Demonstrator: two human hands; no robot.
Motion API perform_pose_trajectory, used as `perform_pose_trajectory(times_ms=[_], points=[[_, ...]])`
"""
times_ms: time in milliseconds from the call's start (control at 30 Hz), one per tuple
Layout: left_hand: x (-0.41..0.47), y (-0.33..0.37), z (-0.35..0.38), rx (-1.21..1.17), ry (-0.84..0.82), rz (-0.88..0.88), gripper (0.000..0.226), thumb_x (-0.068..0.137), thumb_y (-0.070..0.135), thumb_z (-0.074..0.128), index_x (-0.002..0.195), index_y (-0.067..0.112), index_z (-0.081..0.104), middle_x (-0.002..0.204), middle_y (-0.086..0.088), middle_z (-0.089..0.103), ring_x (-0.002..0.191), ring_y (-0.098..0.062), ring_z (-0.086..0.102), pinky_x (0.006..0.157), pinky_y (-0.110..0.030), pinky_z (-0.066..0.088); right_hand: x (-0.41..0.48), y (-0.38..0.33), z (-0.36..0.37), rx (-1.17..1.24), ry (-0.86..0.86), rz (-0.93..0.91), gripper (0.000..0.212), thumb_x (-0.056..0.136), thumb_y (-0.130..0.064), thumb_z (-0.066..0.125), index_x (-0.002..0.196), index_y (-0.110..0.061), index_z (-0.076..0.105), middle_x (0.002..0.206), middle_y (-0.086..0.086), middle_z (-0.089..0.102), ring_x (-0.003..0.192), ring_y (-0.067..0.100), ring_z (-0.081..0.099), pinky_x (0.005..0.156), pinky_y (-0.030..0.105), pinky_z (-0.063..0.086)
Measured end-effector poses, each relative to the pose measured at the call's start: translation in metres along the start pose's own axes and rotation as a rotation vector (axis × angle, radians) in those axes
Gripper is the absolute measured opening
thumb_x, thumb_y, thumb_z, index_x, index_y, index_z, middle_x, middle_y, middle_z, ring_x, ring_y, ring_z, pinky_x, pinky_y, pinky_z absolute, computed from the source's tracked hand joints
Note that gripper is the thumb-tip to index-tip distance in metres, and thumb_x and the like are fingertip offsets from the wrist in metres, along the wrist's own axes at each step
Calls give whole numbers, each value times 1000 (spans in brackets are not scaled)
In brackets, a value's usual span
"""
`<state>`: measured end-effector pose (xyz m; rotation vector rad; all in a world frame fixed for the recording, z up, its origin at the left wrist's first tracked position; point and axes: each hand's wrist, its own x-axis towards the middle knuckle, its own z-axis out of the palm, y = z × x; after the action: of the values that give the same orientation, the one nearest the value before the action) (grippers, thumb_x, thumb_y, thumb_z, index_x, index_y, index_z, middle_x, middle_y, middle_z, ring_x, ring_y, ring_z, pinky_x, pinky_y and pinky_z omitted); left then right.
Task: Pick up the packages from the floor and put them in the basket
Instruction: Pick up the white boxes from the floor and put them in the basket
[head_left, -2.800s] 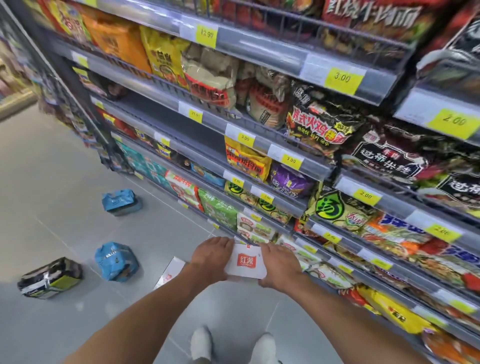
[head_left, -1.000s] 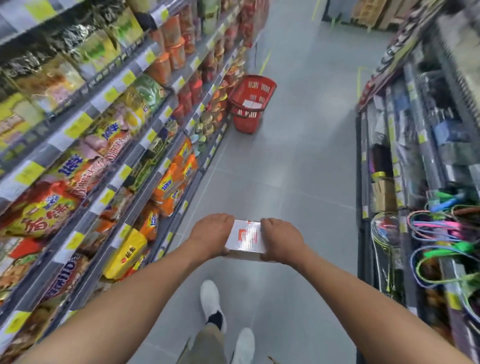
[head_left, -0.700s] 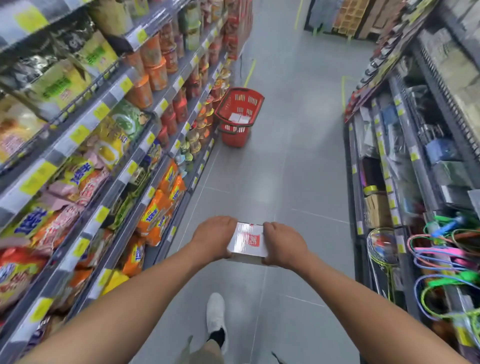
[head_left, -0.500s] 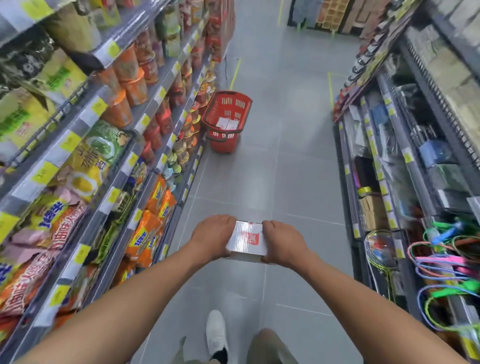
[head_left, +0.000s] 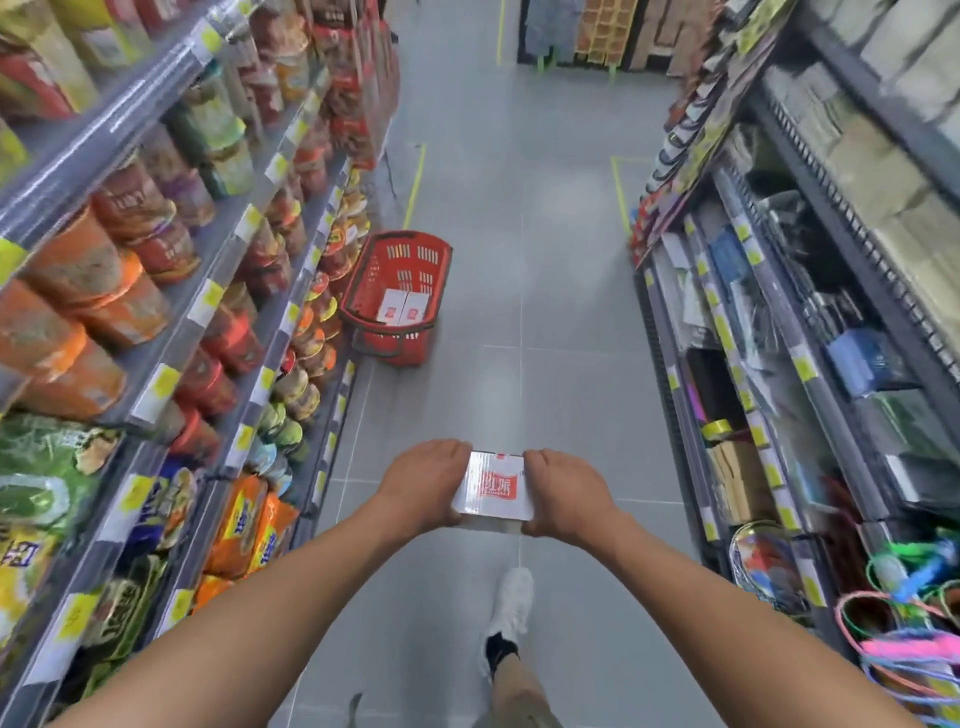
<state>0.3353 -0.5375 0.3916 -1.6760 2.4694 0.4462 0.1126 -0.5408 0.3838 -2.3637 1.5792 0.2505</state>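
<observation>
Left hand (head_left: 423, 486) and right hand (head_left: 566, 496) are gripping a white package (head_left: 493, 488) with a red mark by its two sides, holding it out above the grey floor (head_left: 566, 374), while the red basket (head_left: 397, 296) is sitting farther ahead beside the left shelves (head_left: 208, 296), holding two similar white packages (head_left: 402, 307).
</observation>
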Motion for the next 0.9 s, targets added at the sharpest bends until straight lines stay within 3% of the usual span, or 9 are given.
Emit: perform_pose_trajectory(times_ms=[233, 333, 900], points=[[129, -15, -38, -7, 2, 0, 73, 71, 50, 83, 128, 20, 49, 124, 0, 60, 110, -25, 59, 81, -36, 47, 102, 77, -55, -13, -31, 0, 74, 70, -51, 84, 126, -16, 52, 118, 6, 65, 101, 29, 64, 82, 38, 52], [174, -30, -50, -14, -1, -7, 67, 70, 50, 81, 122, 20, 51, 120, -1, 61, 107, -26, 60, 80, -38, 48, 144, 98, -73, -1, -49, -5, 69, 71, -49, 83, 122, -14, 52, 118, 7, 65, 102, 30, 63, 82, 38, 50], [415, -177, -138, -80, 26, 10, 76, 70, 54, 85, 127, 21, 48, 123, -1, 61, 109, -21, 60, 86, -35, 51, 413, 151, -176, -7, -88, 25, 71, 72, -47, 83, 127, -16, 50, 124, 6, 63, 106, 29, 62, 82, 37, 50]])
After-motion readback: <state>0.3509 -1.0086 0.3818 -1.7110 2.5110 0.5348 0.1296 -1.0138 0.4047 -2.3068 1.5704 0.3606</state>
